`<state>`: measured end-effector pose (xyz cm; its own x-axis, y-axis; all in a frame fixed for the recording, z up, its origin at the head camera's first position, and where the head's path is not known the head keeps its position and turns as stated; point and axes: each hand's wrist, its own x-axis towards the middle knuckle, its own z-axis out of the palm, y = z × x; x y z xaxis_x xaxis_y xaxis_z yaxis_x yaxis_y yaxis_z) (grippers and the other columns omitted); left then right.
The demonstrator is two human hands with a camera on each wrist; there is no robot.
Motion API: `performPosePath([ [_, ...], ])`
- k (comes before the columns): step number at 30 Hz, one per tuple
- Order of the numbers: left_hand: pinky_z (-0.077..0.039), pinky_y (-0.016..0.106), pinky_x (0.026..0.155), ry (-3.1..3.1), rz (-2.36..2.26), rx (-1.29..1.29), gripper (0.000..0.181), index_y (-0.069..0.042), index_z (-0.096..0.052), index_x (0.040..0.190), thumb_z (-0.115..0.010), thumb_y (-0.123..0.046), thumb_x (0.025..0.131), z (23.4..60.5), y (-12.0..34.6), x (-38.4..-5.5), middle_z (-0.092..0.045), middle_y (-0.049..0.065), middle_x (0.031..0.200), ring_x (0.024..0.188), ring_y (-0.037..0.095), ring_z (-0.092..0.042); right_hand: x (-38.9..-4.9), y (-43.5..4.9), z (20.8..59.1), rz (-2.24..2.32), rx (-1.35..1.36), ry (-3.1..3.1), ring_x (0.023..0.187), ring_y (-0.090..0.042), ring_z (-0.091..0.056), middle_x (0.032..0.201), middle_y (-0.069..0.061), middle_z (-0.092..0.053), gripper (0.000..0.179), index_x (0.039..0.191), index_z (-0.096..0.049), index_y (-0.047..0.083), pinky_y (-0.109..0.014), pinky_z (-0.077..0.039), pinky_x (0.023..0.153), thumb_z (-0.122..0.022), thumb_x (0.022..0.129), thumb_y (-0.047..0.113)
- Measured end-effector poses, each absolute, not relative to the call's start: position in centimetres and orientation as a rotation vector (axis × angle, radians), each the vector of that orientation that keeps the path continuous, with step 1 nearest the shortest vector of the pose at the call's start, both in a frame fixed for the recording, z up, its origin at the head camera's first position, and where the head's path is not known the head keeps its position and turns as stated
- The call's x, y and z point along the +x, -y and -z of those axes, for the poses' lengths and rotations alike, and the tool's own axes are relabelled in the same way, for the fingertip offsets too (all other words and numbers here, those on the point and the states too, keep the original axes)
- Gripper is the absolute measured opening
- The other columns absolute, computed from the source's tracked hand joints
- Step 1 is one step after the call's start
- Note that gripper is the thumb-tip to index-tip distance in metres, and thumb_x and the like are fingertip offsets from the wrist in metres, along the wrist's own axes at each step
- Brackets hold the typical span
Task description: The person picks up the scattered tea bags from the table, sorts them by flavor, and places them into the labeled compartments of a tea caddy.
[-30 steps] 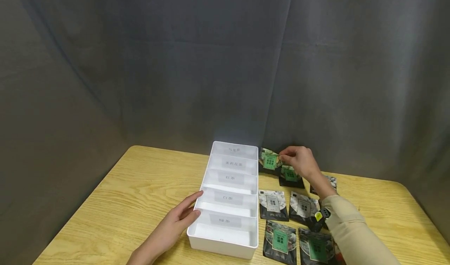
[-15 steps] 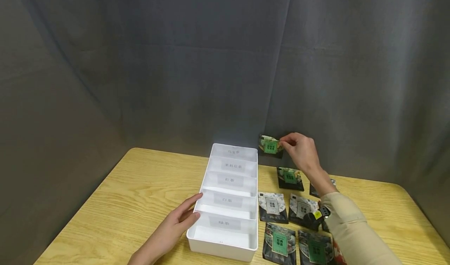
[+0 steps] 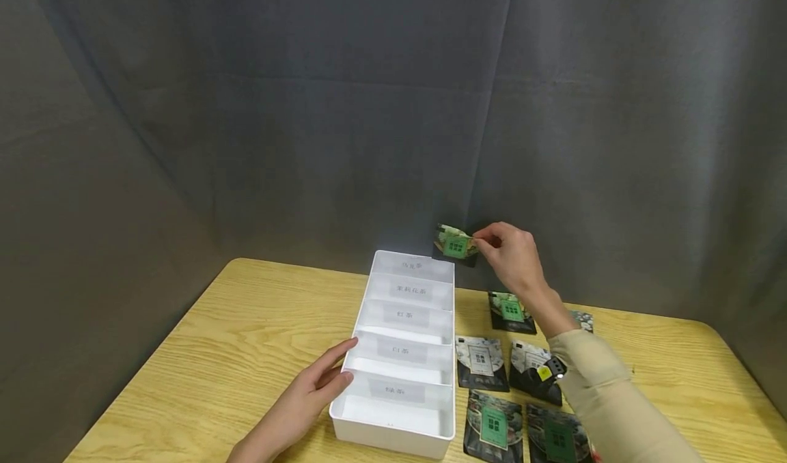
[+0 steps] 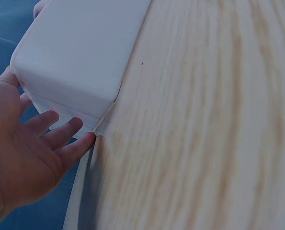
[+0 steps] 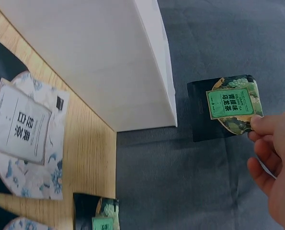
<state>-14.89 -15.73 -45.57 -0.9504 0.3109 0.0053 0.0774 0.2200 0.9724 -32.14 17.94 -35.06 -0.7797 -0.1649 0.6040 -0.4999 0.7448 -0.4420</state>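
My right hand point(image 3: 512, 258) pinches a small tea sachet point(image 3: 455, 246) by its edge, thumb against fingertips. The sachet is black with a green label and grape pictures, and hangs just past the far right corner of a white divided box point(image 3: 393, 436). Right wrist view: the sachet point(image 5: 231, 105) shows its label in front of the dark cloth, apart from the box wall point(image 5: 94, 43). My left hand point(image 3: 307, 395) rests at the box's left side near the front compartments. In the left wrist view its fingers point(image 4: 61, 139) are mostly straight beside the box.
Right of the box, several sachets lie on the wooden table point(image 3: 295, 299): a matching green-label one point(image 3: 512, 311), white ones point(image 3: 481, 362) and larger green-label ones point(image 3: 494, 425). Labelled dividers split the box into several compartments. A grey curtain point(image 3: 344, 142) hangs behind the table.
My right hand has lifted the grape sachet off the table and carried it up and left toward the box's far end. My left hand stays by the box.
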Motion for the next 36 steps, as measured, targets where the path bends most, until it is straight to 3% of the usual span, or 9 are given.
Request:
performPosePath([
  [27, -0.047, 0.036, 0.108, -2.315, -1.800, 0.352, 0.055, -0.029, -0.037, 0.153, -0.054, -0.040, 0.102, 45.4, 15.7, -14.7, -0.036, 0.009, 0.159, 0.138, 0.033, -0.046, -31.8, -14.6, 38.2, -0.912, 0.548, 2.568, 0.079, -0.018, -0.062, 0.092, -0.004, -0.070, 0.006, 0.097, -0.074, 0.012, -0.034, -0.052, 0.068, -0.070, 0.094, 0.016],
  [36, -0.047, 0.036, 0.109, -2.305, -1.805, 0.359, 0.056, -0.028, -0.037, 0.154, -0.054, -0.039, 0.102, 45.4, 15.6, -14.7, -0.035, 0.009, 0.159, 0.139, 0.034, -0.046, -31.5, -14.5, 39.6, -0.925, 0.626, 2.647, 0.072, -0.013, -0.054, 0.089, -0.001, -0.066, 0.007, 0.099, -0.070, 0.013, -0.029, -0.046, 0.062, -0.070, 0.094, 0.018],
])
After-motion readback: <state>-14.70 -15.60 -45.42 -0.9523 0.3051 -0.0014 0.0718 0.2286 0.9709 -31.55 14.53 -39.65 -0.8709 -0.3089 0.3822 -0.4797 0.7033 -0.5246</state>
